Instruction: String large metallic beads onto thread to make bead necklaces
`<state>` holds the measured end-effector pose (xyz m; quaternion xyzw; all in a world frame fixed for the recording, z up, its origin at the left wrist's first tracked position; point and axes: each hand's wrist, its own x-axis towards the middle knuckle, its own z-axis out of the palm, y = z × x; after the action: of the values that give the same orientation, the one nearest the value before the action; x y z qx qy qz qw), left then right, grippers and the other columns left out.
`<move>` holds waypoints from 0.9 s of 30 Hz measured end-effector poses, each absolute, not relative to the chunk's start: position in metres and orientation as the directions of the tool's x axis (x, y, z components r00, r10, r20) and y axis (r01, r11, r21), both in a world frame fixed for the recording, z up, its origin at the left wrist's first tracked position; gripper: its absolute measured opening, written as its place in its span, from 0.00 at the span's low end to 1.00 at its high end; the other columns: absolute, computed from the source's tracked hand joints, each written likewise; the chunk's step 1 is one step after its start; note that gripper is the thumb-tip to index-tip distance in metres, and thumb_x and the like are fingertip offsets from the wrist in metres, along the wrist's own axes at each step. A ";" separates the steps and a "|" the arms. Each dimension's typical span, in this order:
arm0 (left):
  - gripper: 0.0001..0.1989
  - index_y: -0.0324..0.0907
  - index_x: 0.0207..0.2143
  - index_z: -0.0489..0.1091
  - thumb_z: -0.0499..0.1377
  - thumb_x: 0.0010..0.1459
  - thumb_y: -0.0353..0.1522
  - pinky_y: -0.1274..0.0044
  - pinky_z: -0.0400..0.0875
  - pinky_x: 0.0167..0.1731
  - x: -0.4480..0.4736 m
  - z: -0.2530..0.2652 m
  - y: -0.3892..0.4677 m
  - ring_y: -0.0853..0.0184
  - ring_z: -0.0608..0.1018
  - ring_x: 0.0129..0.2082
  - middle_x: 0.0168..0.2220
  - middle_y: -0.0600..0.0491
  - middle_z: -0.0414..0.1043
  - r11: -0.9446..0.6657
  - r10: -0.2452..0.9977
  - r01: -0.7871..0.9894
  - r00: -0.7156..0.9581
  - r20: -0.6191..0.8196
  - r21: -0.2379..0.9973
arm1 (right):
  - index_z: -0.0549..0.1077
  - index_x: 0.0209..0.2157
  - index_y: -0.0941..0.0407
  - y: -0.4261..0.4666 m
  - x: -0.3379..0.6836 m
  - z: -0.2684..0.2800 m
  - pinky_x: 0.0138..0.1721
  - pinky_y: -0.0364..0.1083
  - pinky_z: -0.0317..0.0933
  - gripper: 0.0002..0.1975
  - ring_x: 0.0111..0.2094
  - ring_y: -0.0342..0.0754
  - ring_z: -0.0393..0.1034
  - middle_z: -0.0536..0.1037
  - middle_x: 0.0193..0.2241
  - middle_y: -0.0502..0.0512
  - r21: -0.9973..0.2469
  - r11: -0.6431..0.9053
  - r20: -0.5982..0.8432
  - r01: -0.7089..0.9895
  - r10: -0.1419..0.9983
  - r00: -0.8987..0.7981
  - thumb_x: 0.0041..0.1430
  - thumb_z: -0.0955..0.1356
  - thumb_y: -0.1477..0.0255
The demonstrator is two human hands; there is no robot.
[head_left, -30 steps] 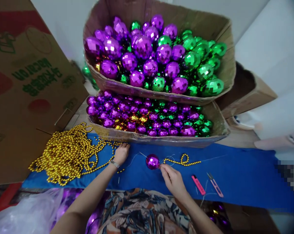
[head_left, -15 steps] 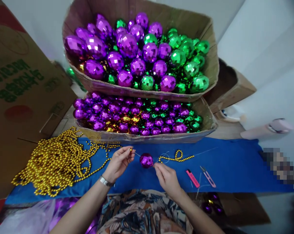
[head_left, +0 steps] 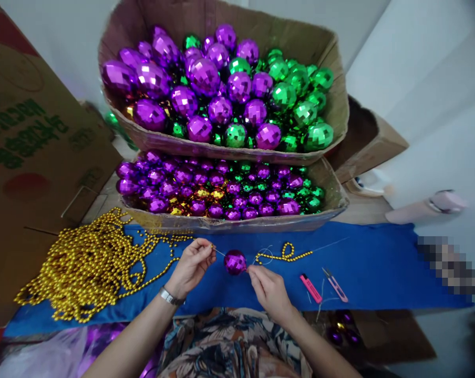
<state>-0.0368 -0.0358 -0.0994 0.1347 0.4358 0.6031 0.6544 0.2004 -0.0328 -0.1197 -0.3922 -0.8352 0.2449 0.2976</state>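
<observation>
A shiny purple faceted ball [head_left: 235,262] hangs between my two hands above the blue cloth [head_left: 383,268]. My left hand [head_left: 194,262] pinches a thin string or needle that runs into the ball's left side. At the ball's right end, the closed fingers of my right hand [head_left: 269,287] grip the thread close against it; what exactly lies in them is mostly hidden. Just beyond my right hand, a short gold bead strand [head_left: 285,256] with loose clear thread rests on the cloth.
A heap of gold bead chains [head_left: 83,268] lies at left. Behind, an upper carton [head_left: 221,152] and a lower carton [head_left: 237,224] hold purple, green and gold balls. A pink cutter [head_left: 310,288] and thread snips [head_left: 335,285] lie at right. A pink bottle [head_left: 426,206] is beyond.
My left hand and the purple ball have shifted very slightly, the ball a little lower. The whole view has tilted a touch. Both hands keep their grip.
</observation>
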 end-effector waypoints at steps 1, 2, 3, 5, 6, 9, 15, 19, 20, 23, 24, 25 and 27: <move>0.14 0.40 0.30 0.70 0.72 0.42 0.30 0.81 0.71 0.29 -0.036 -0.099 -0.036 0.73 0.75 0.27 0.27 0.57 0.73 0.222 0.910 -0.637 -0.136 -0.392 0.738 | 0.72 0.41 0.56 -0.033 0.200 -0.121 0.37 0.43 0.67 0.13 0.34 0.46 0.74 0.78 0.33 0.56 -0.621 0.585 0.316 0.521 0.796 -0.516 0.67 0.57 0.74; 0.14 0.39 0.29 0.70 0.72 0.41 0.30 0.82 0.70 0.29 -0.034 -0.098 -0.037 0.74 0.74 0.26 0.27 0.57 0.72 0.211 0.912 -0.599 -0.163 -0.376 0.773 | 0.72 0.41 0.56 -0.034 0.200 -0.124 0.37 0.44 0.67 0.13 0.34 0.46 0.74 0.78 0.34 0.56 -0.597 0.598 0.327 0.535 0.790 -0.518 0.67 0.57 0.75; 0.14 0.39 0.29 0.71 0.72 0.41 0.30 0.83 0.69 0.28 -0.031 -0.097 -0.038 0.74 0.74 0.25 0.26 0.57 0.72 0.208 0.913 -0.561 -0.181 -0.364 0.801 | 0.72 0.41 0.56 -0.034 0.199 -0.127 0.37 0.44 0.67 0.13 0.34 0.47 0.74 0.79 0.33 0.56 -0.574 0.610 0.339 0.547 0.785 -0.519 0.67 0.57 0.75; 0.14 0.39 0.29 0.72 0.72 0.40 0.31 0.83 0.68 0.27 -0.024 -0.098 -0.039 0.74 0.73 0.24 0.26 0.57 0.72 0.227 0.914 -0.500 -0.186 -0.360 0.836 | 0.72 0.41 0.56 -0.037 0.195 -0.134 0.37 0.44 0.66 0.13 0.34 0.47 0.75 0.78 0.33 0.57 -0.544 0.618 0.353 0.567 0.782 -0.513 0.67 0.57 0.75; 0.14 0.39 0.30 0.73 0.72 0.40 0.32 0.82 0.67 0.27 -0.020 -0.100 -0.041 0.74 0.72 0.24 0.26 0.56 0.72 0.241 0.915 -0.478 -0.178 -0.362 0.844 | 0.71 0.41 0.56 -0.038 0.193 -0.139 0.37 0.44 0.66 0.13 0.34 0.47 0.75 0.78 0.32 0.57 -0.543 0.612 0.357 0.574 0.788 -0.502 0.67 0.57 0.74; 0.13 0.38 0.30 0.75 0.70 0.45 0.37 0.80 0.66 0.28 -0.011 -0.110 -0.045 0.72 0.71 0.25 0.26 0.54 0.73 0.263 0.919 -0.394 -0.177 -0.353 0.881 | 0.69 0.40 0.57 -0.042 0.188 -0.157 0.33 0.42 0.65 0.13 0.30 0.45 0.74 0.78 0.29 0.56 -0.584 0.560 0.341 0.588 0.826 -0.448 0.69 0.56 0.72; 0.08 0.41 0.28 0.77 0.66 0.51 0.37 0.75 0.68 0.39 -0.013 -0.125 -0.049 0.63 0.75 0.38 0.38 0.48 0.76 0.127 0.966 0.023 -0.229 -0.118 0.992 | 0.70 0.38 0.56 -0.040 0.198 -0.172 0.29 0.39 0.64 0.14 0.29 0.44 0.74 0.77 0.30 0.55 -0.521 0.554 0.191 0.650 0.817 -0.544 0.68 0.55 0.72; 0.04 0.44 0.29 0.78 0.64 0.53 0.34 0.73 0.67 0.43 -0.014 -0.110 -0.045 0.60 0.75 0.41 0.39 0.47 0.75 -0.023 0.978 0.174 -0.199 0.058 0.985 | 0.68 0.51 0.55 -0.031 0.195 -0.153 0.39 0.41 0.68 0.15 0.40 0.46 0.75 0.76 0.42 0.59 -0.538 0.524 0.243 0.660 0.846 -0.474 0.67 0.57 0.72; 0.03 0.45 0.29 0.78 0.64 0.53 0.34 0.72 0.67 0.43 -0.012 -0.105 -0.043 0.60 0.75 0.41 0.39 0.48 0.75 -0.049 0.979 0.182 -0.188 0.083 0.982 | 0.67 0.53 0.54 -0.028 0.193 -0.148 0.43 0.42 0.68 0.15 0.44 0.47 0.73 0.75 0.44 0.59 -0.562 0.529 0.270 0.636 0.844 -0.463 0.67 0.58 0.71; 0.03 0.45 0.30 0.77 0.63 0.54 0.33 0.72 0.68 0.43 -0.007 -0.086 -0.037 0.60 0.75 0.40 0.39 0.48 0.75 -0.122 0.979 0.212 -0.134 0.153 0.969 | 0.68 0.52 0.54 -0.023 0.185 -0.136 0.46 0.44 0.67 0.15 0.45 0.47 0.73 0.76 0.44 0.58 -0.618 0.561 0.307 0.551 0.817 -0.488 0.67 0.58 0.72; 0.03 0.45 0.30 0.77 0.63 0.54 0.32 0.72 0.68 0.42 -0.005 -0.078 -0.034 0.61 0.75 0.40 0.39 0.48 0.75 -0.148 0.978 0.225 -0.110 0.176 0.963 | 0.70 0.49 0.54 -0.022 0.184 -0.134 0.44 0.43 0.68 0.14 0.42 0.46 0.73 0.76 0.42 0.57 -0.638 0.562 0.308 0.526 0.812 -0.495 0.67 0.58 0.72; 0.03 0.45 0.31 0.77 0.62 0.55 0.32 0.72 0.68 0.42 -0.004 -0.069 -0.030 0.61 0.75 0.40 0.38 0.48 0.75 -0.173 0.978 0.236 -0.077 0.195 0.956 | 0.71 0.46 0.55 -0.021 0.184 -0.132 0.42 0.43 0.68 0.13 0.39 0.46 0.74 0.77 0.38 0.56 -0.665 0.555 0.308 0.500 0.814 -0.493 0.67 0.57 0.72; 0.05 0.44 0.31 0.77 0.61 0.56 0.33 0.74 0.68 0.41 -0.003 -0.049 -0.015 0.61 0.76 0.39 0.38 0.48 0.75 -0.224 0.975 0.247 0.043 0.220 0.943 | 0.72 0.40 0.55 -0.020 0.186 -0.131 0.36 0.41 0.69 0.14 0.32 0.44 0.73 0.77 0.32 0.54 -0.733 0.515 0.301 0.444 0.831 -0.468 0.68 0.57 0.73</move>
<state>-0.0030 -0.0154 -0.0487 0.6158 0.4959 0.4824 0.3770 0.1863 -0.0197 -0.1305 -0.3958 -0.8052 0.2926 0.3306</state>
